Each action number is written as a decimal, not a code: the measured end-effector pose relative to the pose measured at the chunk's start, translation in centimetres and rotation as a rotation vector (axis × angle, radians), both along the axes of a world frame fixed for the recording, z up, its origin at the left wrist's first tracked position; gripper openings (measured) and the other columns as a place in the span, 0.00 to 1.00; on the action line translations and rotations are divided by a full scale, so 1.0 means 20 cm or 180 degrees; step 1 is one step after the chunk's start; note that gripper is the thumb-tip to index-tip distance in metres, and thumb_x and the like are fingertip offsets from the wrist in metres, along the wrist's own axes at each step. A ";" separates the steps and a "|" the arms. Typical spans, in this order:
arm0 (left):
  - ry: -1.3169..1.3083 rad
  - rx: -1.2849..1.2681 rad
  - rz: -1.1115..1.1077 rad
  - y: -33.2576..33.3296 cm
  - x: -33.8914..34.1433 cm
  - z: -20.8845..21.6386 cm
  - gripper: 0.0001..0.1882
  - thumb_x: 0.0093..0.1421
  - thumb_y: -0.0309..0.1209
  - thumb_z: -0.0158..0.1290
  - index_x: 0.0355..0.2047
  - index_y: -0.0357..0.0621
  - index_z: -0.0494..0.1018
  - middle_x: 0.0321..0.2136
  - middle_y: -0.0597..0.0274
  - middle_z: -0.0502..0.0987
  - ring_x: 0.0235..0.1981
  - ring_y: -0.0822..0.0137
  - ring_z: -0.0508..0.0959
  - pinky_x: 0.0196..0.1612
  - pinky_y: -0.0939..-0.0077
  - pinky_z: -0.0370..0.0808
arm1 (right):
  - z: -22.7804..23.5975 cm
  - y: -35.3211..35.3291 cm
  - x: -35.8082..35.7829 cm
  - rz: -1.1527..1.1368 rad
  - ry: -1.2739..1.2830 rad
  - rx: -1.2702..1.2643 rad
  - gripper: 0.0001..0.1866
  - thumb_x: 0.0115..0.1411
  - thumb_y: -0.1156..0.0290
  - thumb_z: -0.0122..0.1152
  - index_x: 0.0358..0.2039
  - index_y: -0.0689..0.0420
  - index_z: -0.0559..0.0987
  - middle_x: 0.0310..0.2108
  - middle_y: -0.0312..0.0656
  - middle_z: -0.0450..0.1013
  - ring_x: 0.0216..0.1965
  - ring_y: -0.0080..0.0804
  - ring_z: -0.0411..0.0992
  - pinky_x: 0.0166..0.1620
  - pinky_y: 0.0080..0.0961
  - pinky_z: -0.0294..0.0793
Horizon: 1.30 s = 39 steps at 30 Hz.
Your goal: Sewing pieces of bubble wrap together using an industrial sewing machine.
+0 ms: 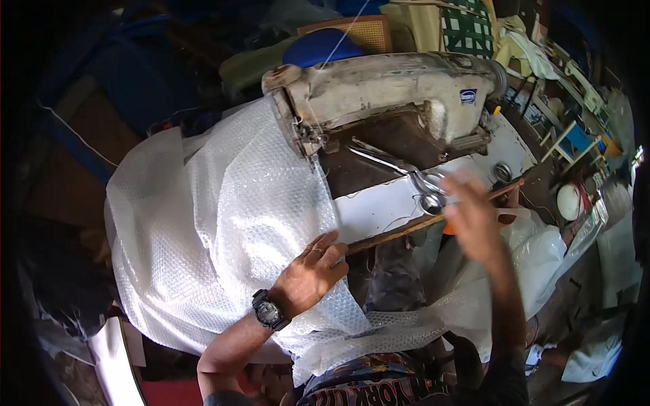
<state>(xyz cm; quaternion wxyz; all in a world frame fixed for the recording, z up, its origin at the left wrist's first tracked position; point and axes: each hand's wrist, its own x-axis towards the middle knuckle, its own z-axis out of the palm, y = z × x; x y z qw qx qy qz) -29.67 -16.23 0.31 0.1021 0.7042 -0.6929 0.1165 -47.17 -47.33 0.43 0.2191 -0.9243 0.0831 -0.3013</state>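
A large sheet of bubble wrap (237, 196) drapes over the left side of the sewing machine table, its right edge running under the machine's needle end. My left hand (311, 274), with a watch on the wrist, is closed on the sheet's near part by the table's front edge. A pair of metal scissors (386, 161) lies on the machine bed, blades pointing to the far left. Over the handles, my right hand (474, 216) is smeared by motion; whether it grips them cannot be made out. The worn sewing machine (386, 84) stands beyond both hands.
The white tabletop (376, 208) has a wooden front edge. A round metal piece (502, 172) sits at its right. More clear plastic sheeting (535, 254) hangs by my right arm. Behind the machine are a blue rounded object (323, 47) and a green woven panel (467, 30).
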 end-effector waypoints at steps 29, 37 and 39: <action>0.1738 -0.0293 0.0597 -0.42 1.10 0.05 0.14 0.62 0.24 0.52 0.47 0.38 0.80 0.44 0.41 0.82 0.49 0.44 0.81 0.54 0.54 0.78 | -0.09 0.45 0.62 0.2058 0.0051 -0.0741 0.18 0.52 0.72 0.65 0.42 0.64 0.75 0.50 0.53 0.70 0.59 0.53 0.70 0.65 0.44 0.70; 0.0974 -0.0094 0.0588 -0.45 1.11 0.00 0.18 0.61 0.36 0.61 0.49 0.40 0.79 0.45 0.46 0.81 0.48 0.45 0.80 0.54 0.54 0.77 | -0.08 0.47 0.64 0.1985 0.0131 -0.0862 0.17 0.51 0.74 0.67 0.40 0.63 0.73 0.46 0.52 0.68 0.55 0.52 0.73 0.61 0.43 0.75; 0.0819 -0.0099 0.0642 -0.46 1.10 0.01 0.18 0.61 0.36 0.62 0.48 0.39 0.79 0.44 0.47 0.81 0.47 0.45 0.80 0.54 0.54 0.77 | -0.08 0.47 0.64 0.1988 0.0167 -0.0857 0.17 0.52 0.73 0.68 0.41 0.63 0.73 0.47 0.52 0.69 0.56 0.52 0.73 0.62 0.44 0.75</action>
